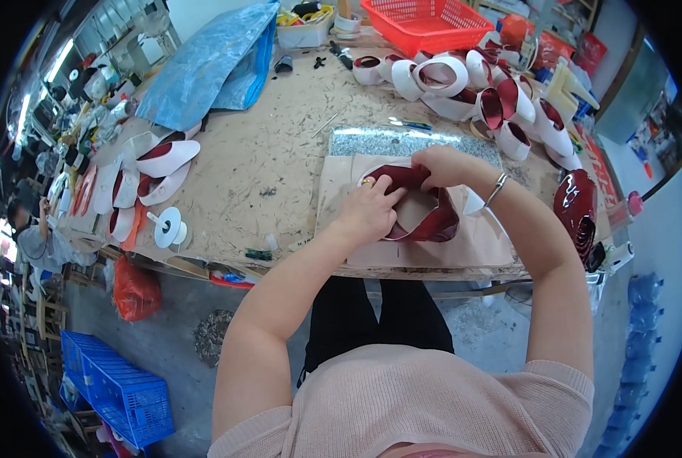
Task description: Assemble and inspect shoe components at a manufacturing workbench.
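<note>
Filling the middle of the view, a worn, marked table (pixel 257 175) stretches out in front of the seated person, covered with dark flecks. Toward its far left edge lies a big blue plastic sheet (pixel 204 72), and across the far right spreads a heap of shoe pieces (pixel 513 103), white outside and dark red within. A few more shoe pieces (pixel 165 158) sit at the left side. Two blue crates (pixel 116 385) stand on the floor at lower left. Near the front edge, a pale brown sheet (pixel 471 248) lies just before the person, overlapping a speckled slab (pixel 356 141). Beyond the slab, at the far edge, sits a red basket (pixel 425 37). On the brown sheet, the dark red shoe piece (pixel 436 225) stands as an open loop between both hands. The right hand (pixel 442 166) pinches its far rim, thumb inside; the left hand (pixel 370 210) bends over its left side, fingertips reaching into the opening, though I cannot tell whether they grip. Smaller still are a white spool (pixel 170 227) at the table's left front, a bracelet (pixel 497 188) on the right wrist and a ring (pixel 368 181) on a left finger.
</note>
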Demonstrator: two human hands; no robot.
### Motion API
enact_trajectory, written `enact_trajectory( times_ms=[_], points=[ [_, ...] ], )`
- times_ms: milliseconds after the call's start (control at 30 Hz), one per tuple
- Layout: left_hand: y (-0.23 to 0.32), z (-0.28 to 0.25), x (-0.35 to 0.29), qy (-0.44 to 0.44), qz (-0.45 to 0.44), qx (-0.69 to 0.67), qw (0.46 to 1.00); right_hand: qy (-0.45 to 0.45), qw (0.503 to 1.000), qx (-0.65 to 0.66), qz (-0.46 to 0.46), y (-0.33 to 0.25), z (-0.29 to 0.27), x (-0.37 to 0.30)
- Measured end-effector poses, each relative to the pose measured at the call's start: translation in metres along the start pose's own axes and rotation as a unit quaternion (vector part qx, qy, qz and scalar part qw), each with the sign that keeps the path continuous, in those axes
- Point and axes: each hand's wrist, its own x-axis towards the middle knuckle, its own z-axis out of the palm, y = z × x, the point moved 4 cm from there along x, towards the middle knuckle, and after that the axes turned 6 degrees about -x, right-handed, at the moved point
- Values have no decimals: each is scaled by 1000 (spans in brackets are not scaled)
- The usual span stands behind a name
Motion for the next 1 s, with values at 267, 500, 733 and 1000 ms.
enact_trajectory(
  times_ms=[267,500,733,1000],
  points=[
    [5,-1,3,21,-4,35,999,0,999,29,19,10,10,9],
    [6,0,-4,71,15,43,996,4,998,42,37,10,17,5],
    [-36,-11,58,111,-5,-149,983,-7,999,32,37,5,17,2],
    [-22,-25,76,57,1,-64,996,-16,998,-44,-41,-12,18,-11]
  ],
)
